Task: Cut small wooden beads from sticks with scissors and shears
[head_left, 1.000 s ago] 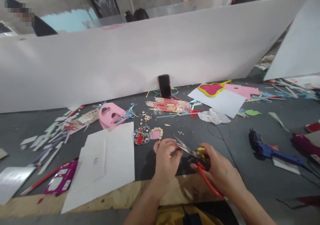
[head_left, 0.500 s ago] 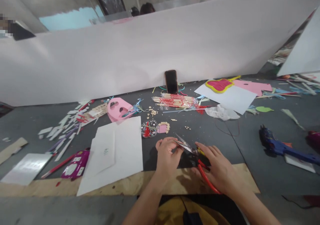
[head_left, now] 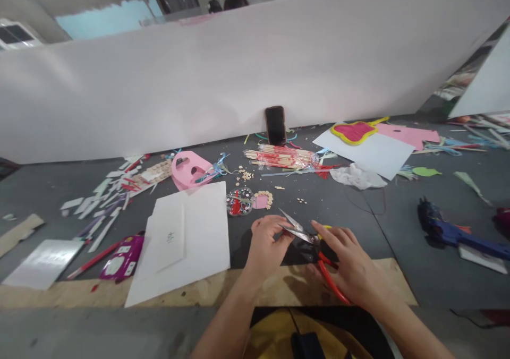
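My right hand is closed round the handles of a pair of scissors with red and yellow grips. The blades are spread and point left, towards my left hand. That hand has its fingertips pinched together beside the lower blade; whatever is between them is too small or hidden to make out. Just beyond the hands lies a small pink piece edged with pale bits. A round clear case with dark and red contents sits to its left. Loose pale bits are scattered behind.
White sheets lie to the left, near a pink mask. A phone leans on the white partition. Bundled sticks lie before it. On the right are a blue glue gun and a crumpled tissue.
The view has shifted slightly. The scissor blades remain spread beside my left fingers, and both hands keep nearly the same pose.
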Demonstrator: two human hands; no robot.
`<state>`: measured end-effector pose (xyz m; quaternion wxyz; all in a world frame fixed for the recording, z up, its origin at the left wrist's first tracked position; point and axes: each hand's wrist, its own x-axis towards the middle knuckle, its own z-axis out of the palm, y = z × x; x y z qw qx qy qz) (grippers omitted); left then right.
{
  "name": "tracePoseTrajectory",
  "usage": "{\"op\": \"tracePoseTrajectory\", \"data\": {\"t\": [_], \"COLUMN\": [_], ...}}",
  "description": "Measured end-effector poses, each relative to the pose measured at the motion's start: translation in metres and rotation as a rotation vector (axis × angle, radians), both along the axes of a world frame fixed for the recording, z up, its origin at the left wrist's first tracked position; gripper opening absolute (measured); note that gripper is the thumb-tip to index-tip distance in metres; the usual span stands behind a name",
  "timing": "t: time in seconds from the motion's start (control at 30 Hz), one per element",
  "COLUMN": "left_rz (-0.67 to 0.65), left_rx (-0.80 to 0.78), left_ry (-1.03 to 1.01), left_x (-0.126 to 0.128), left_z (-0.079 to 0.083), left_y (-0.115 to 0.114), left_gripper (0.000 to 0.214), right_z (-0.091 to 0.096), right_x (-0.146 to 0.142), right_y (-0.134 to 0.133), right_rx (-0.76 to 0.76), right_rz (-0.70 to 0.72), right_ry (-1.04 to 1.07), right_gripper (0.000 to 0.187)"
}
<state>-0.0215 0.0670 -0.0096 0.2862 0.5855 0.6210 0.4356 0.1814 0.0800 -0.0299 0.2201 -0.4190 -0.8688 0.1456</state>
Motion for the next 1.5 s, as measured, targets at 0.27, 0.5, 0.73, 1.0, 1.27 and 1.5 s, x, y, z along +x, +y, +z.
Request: {"op": "tracePoseTrajectory", "data": {"t": [0.27, 0.5, 0.73, 1.0, 1.27, 1.5], "left_rz": [-0.016, -0.047, -0.044, -0.025, -0.025, -0.016], "left_rx": [0.032, 0.035, 0.056, 0.075, 0.072, 0.056], "left_ry": [0.107, -0.073, -0.07, 0.02, 0.176, 0.151], "left_x": [0.009, 0.01, 0.01, 0.008, 0.007, 0.011], "left_z": [0.006, 0.001, 0.003, 0.007, 0.011, 0.01], "left_y": [0.002, 0.001, 0.0, -0.002, -0.005, -0.006], "left_gripper": [0.017, 0.014, 0.016, 0.018, 0.018, 0.016], "right_z": [0.001, 0.005, 0.008, 0.008, 0.009, 0.016], "right_x": [0.009, 0.007, 0.0, -0.003, -0.005, -0.005], "right_y": [0.0, -0.003, 0.001, -0.003, -0.001, -0.003], "right_rx": [-0.007, -0.029, 0.012, 0.045, 0.121, 0.12], "right_rz": [-0.017, -0.036, 0.011, -0.02, -0.023, -0.023], "right_ry": [-0.026, 0.034, 0.008, -0.052, -0.101, -0.149], "right_gripper": [0.059, 0.075, 0.073, 0.063, 0.054, 0.046]}}
